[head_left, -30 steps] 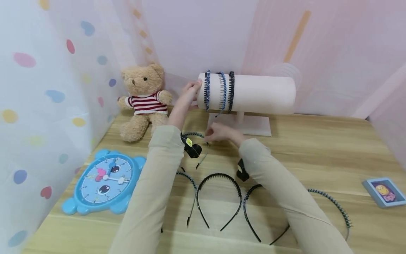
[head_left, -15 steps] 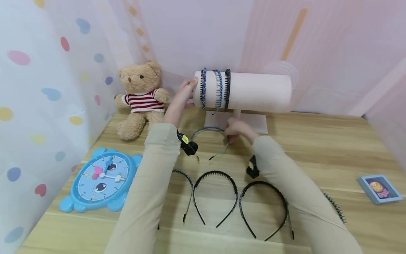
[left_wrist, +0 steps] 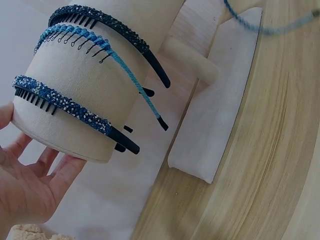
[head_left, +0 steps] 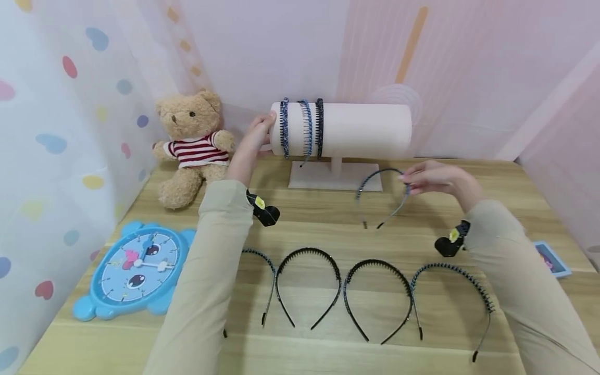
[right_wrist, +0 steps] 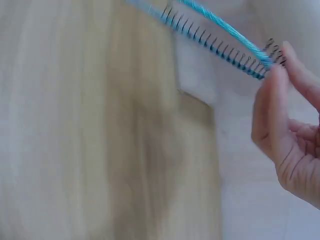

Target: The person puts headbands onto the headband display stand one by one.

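Observation:
My left hand (head_left: 259, 131) grips the left end of a white headband display stand (head_left: 367, 130), thumb against the end and fingers underneath. Three headbands circle the roll near that end: a glittery dark blue one (left_wrist: 65, 102), a light blue one (left_wrist: 131, 75) and a glittery black one (left_wrist: 115, 30). Right of the stand's base (head_left: 309, 178), my right hand (head_left: 435, 178) pinches a blue toothed headband (right_wrist: 215, 19) between thumb and fingers at one side of its arch. Its two tips point down, above the table.
Several headbands lie in a row at the front, including a black one (head_left: 307, 251) and a blue-green one (head_left: 452, 267). A teddy bear (head_left: 201, 151) sits left of the stand, with a blue toy clock (head_left: 108, 276) before it. A small blue frame (head_left: 558, 260) lies far right.
My right hand has carried the blue headband from in front of the stand's left part to the right, past its base. My left hand stays on the roll's end. The head view has shifted.

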### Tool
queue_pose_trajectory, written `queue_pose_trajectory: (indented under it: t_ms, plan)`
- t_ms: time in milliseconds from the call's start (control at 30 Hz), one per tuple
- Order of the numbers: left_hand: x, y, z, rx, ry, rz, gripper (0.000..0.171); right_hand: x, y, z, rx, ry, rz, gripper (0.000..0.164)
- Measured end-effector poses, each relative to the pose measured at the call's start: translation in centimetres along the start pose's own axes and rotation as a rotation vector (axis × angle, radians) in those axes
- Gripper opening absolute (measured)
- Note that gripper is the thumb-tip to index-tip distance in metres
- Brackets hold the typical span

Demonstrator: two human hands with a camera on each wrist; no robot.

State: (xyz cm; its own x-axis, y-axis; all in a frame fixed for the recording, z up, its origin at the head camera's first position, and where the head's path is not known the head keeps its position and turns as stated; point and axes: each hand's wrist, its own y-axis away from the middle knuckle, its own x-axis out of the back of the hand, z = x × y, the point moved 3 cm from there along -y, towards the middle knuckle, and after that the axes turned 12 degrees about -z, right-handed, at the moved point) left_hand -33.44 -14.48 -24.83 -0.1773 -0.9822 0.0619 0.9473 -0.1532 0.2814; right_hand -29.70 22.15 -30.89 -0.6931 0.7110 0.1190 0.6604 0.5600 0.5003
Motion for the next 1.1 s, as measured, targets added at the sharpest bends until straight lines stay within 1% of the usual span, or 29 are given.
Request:
queue_pose_trajectory:
  t_ms: [100, 200, 267, 300, 400, 500, 567, 633, 733, 800, 833, 900, 967, 1033, 1100]
  plan:
    - [0.2, 0.0, 0.1, -0.004, -0.005, 0.001, 0.05, 1.2, 1.7, -0.5, 0.059, -0.072, 0.075, 0.025]
    - [0.2, 0.1, 0.2, -0.003, -0.005, -0.002, 0.051, 1.6, 2.9, -1.7, 0.131, -0.113, 0.152, 0.013]
    - [0.2, 0.1, 0.3, -0.002, -0.01, 0.001, 0.051, 1.4, 3.5, -2.9, 0.184, -0.115, 0.219, 0.009]
    - [0.2, 0.1, 0.3, 0.001, -0.01, 0.002, 0.052, 1.2, 3.7, -3.5, 0.208, -0.098, 0.262, 0.009]
    - [0.2, 0.1, 0.2, 0.006, -0.015, 0.004, 0.051, 0.2, 4.4, -5.5, 0.269, -0.053, 0.396, 0.013]
    - [0.1, 0.1, 0.0, 0.0, -0.018, 0.003, 0.049, -1.1, 4.7, -7.4, 0.278, 0.038, 0.503, 0.019]
    - [0.1, 0.1, -0.1, -0.009, -0.021, 0.004, 0.049, -1.8, 4.4, -8.2, 0.267, 0.118, 0.531, 0.021]
    - [0.1, 0.1, -0.2, -0.014, -0.017, 0.004, 0.049, -2.2, 3.9, -8.8, 0.244, 0.227, 0.544, 0.024]
    - [0.0, 0.2, -0.3, -0.021, -0.025, -0.001, 0.049, -2.2, 3.1, -9.1, 0.206, 0.385, 0.58, 0.029]
    - [-0.1, 0.2, -0.3, -0.018, -0.027, -0.005, 0.049, -2.0, 2.8, -8.9, 0.166, 0.473, 0.633, 0.042]
    - [-0.1, 0.2, -0.4, -0.02, -0.031, -0.009, 0.05, -1.7, 2.7, -8.9, 0.153, 0.506, 0.652, 0.051]
    - [-0.2, 0.3, -0.4, -0.025, -0.032, -0.011, 0.051, -1.2, 2.6, -8.9, 0.166, 0.592, 0.664, 0.075]
    - [-0.2, 0.4, -0.3, -0.033, -0.033, -0.012, 0.051, -0.8, 2.5, -9.1, 0.206, 0.694, 0.62, 0.095]
    - [-0.1, 0.4, -0.3, -0.04, -0.035, -0.014, 0.051, -0.4, 2.3, -9.4, 0.264, 0.79, 0.521, 0.098]
    - [-0.1, 0.4, -0.3, -0.043, -0.036, -0.014, 0.051, -0.4, 2.1, -9.7, 0.298, 0.86, 0.428, 0.094]
